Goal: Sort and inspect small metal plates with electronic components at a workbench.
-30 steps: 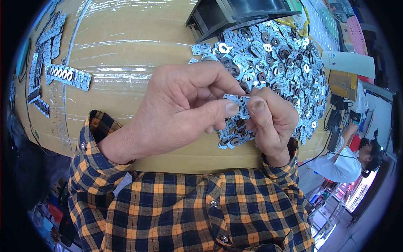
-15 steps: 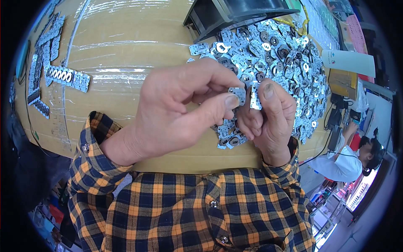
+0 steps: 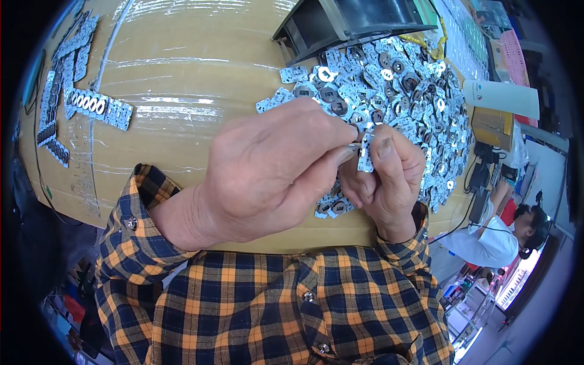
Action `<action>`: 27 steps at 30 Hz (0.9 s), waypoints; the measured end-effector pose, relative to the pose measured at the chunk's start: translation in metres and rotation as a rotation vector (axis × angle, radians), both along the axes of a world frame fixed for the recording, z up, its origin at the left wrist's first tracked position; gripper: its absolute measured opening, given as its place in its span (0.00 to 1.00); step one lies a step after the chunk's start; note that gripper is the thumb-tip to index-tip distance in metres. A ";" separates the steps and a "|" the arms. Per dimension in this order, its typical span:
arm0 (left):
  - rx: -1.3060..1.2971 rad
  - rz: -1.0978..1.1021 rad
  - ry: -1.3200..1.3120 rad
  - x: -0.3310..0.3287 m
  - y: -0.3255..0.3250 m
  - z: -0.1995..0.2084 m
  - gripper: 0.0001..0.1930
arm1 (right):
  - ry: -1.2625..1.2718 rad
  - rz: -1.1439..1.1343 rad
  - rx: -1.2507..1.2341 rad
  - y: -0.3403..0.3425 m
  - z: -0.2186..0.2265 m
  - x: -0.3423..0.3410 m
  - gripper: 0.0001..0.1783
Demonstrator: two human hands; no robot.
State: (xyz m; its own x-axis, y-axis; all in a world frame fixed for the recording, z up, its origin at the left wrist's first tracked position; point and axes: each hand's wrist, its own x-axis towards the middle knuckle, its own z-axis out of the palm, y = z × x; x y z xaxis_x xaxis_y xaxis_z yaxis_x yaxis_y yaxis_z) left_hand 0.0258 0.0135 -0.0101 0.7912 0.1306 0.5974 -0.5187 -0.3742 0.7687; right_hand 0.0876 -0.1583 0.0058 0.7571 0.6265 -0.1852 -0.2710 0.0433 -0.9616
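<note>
My left hand point(image 3: 274, 167) is closed in a pinch, its thumb and forefinger gripping a small flat part point(image 3: 353, 146) seen nearly edge-on. Facing it, my right hand point(image 3: 392, 176) pinches a small silvery plate point(image 3: 365, 153) between thumb and curled fingers, holding it upright. The two parts come very close together; whether they touch I cannot tell. Behind and beyond both hands spreads a pile of similar small silvery plates point(image 3: 420, 103), some with round dark or bright centres. The left hand's other fingers are hidden behind its back.
A black plastic bin point(image 3: 359, 18) lies tipped at the pile's far edge. Rows of lined-up plates point(image 3: 100, 106) lie on the brown tabletop point(image 3: 182, 73) at the left. A pale cup-shaped container point(image 3: 502, 98) and cables are at the right, where another person point(image 3: 486, 240) sits.
My left hand has rolled over, turning its part from face-on to edge-on and bringing it closer to the plate in my right hand. The right hand has tilted slightly.
</note>
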 end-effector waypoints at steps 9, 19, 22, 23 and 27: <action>0.069 -0.071 -0.051 -0.003 -0.001 -0.001 0.13 | -0.086 -0.091 -0.139 -0.003 0.003 -0.001 0.20; -0.326 -0.190 0.298 -0.002 0.001 0.003 0.10 | -0.498 -0.157 -0.281 -0.002 -0.001 0.006 0.19; -0.332 -0.118 0.335 -0.003 -0.003 0.005 0.09 | -0.327 -0.209 -0.230 -0.004 0.001 0.004 0.18; -0.369 -0.091 0.362 -0.004 -0.004 0.007 0.09 | -0.381 -0.164 -0.267 -0.005 0.001 0.005 0.18; -0.365 -0.045 0.354 -0.003 -0.004 0.005 0.08 | -0.875 -0.040 -0.382 0.003 -0.005 0.009 0.10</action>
